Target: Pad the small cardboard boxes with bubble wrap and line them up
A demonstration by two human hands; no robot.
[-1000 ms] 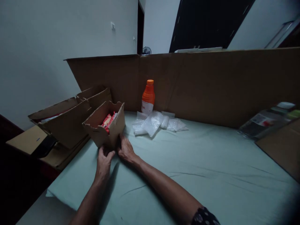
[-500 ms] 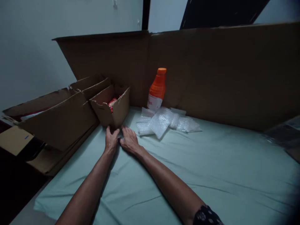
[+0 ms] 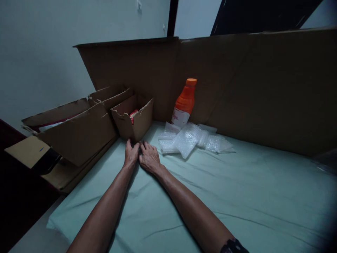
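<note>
My left hand (image 3: 131,154) lies on the pale green sheet (image 3: 250,189), fingers stretched toward the lower front of a small cardboard box (image 3: 123,127). Close beside it, my right hand (image 3: 149,158) rests on the sheet with its fingers out near the box's front corner. Neither hand is seen to hold anything, and whether the fingertips touch the box I cannot tell. Inside the box, part of something red (image 3: 133,114) shows. To the right of my hands, several pieces of bubble wrap (image 3: 187,140) lie in front of an orange bottle (image 3: 184,102) with a white lower part.
A larger open cardboard box (image 3: 79,138) with a divider stands left of the small one, with something red and white inside. Tall cardboard panels (image 3: 237,91) run along the back. A dark transparent item (image 3: 326,160) sits at the right edge.
The view has shifted, so everything appears farther right. My two hands are slightly closer together at the foot of the small box. The bottle and bubble wrap have not moved on the sheet.
</note>
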